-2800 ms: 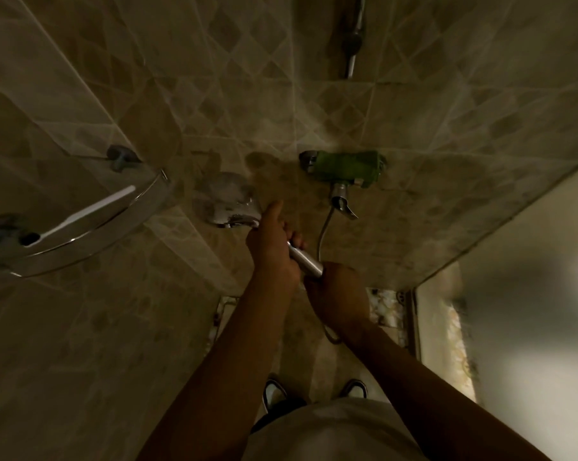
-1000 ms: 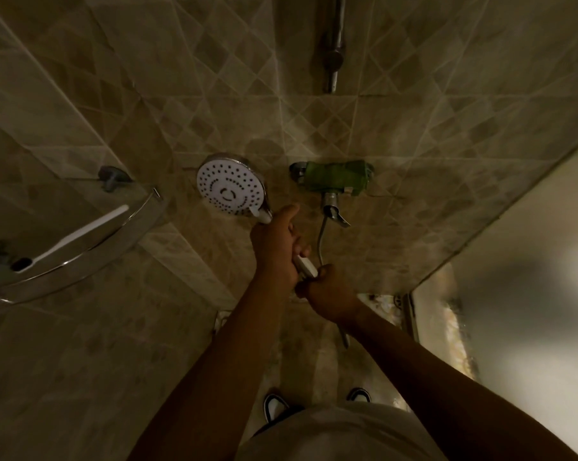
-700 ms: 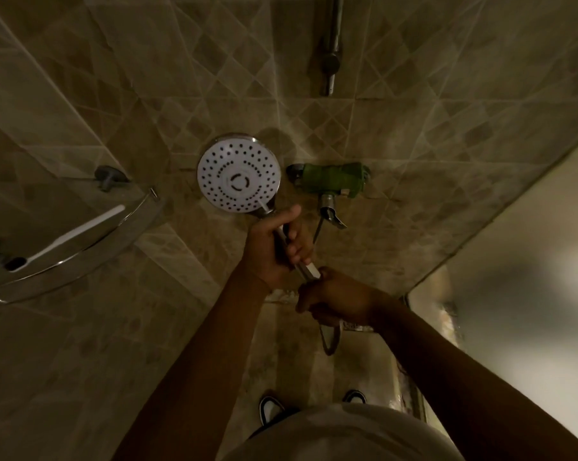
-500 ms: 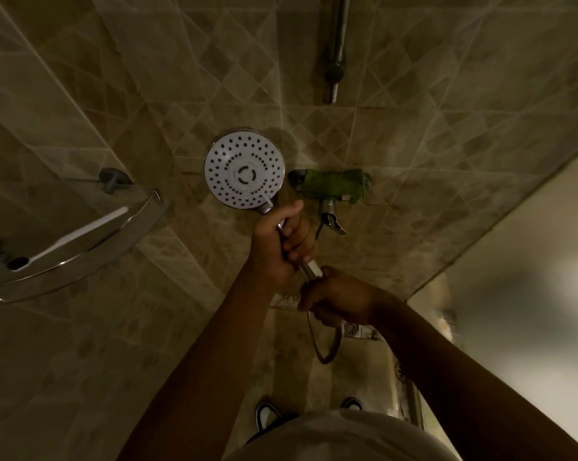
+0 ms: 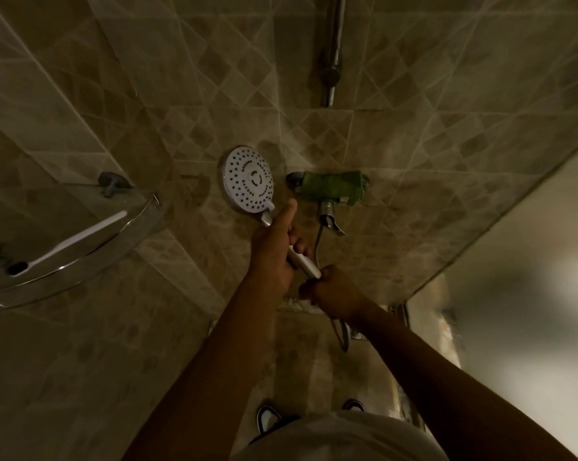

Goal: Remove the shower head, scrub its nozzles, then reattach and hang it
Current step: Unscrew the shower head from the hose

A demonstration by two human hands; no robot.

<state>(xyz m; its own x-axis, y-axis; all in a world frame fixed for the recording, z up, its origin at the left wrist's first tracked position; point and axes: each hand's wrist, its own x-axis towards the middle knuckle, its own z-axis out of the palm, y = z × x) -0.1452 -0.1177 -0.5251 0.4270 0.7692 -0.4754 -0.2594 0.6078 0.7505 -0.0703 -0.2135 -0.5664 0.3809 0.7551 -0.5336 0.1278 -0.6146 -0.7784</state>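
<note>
Nearest me, at six o'clock, my pale shirt front and my two shoes (image 5: 271,419) stand on the mottled stone floor.

Up from there my right hand (image 5: 334,292) is clenched around the joint where the hose (image 5: 342,334) meets the handle (image 5: 302,262), the hose looping down behind my wrist toward five o'clock. My left hand (image 5: 272,251), just left of centre, is wrapped around the smooth chrome handle with the thumb laid straight along it toward the head.

A few seconds ago the shower head (image 5: 247,179) faced the wall and I saw only its shiny domed back. Since then I have rolled the handle, so the flat white disc now looks at me, turned a little edge-on at about eleven o'clock from my left hand. My right hand has stayed on the joint throughout. I judge I am loosening or tightening that joint; I cannot tell which, nor whether it has come free.

The face is matte plastic with rings of small dark nozzle holes and a central ring.

Beyond, at one o'clock, the mixer tap (image 5: 330,188) is wrapped in something green, its metal spout below. At nine o'clock a curved glass shelf (image 5: 81,257) with a chrome rail carries a white toothbrush (image 5: 78,237). Farthest, at twelve, the slide rail (image 5: 332,51) runs up glossy diamond-patterned tiles.
</note>
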